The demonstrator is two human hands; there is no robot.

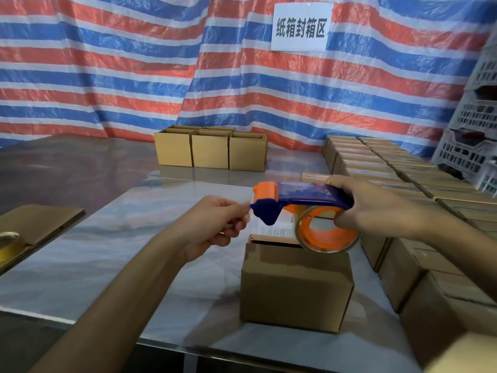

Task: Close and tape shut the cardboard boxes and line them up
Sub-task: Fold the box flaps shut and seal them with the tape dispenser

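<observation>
Box (295,286) sits just below the dispenser (304,196) gripped by the right hand (376,208), left hand (215,224) pinching its tape end (248,205).

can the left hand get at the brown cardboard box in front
Probably yes: left hand hovers just left of the brown cardboard box, nothing between, but it pinches tape end at the blue-and-orange tape dispenser.

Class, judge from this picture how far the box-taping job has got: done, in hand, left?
Done: rows of closed boxes lined up at right. In hand: the right hand holds the tape dispenser over the front box, left hand pinching at its tape end. Left: taping that box, then the open boxes at the back.
</observation>
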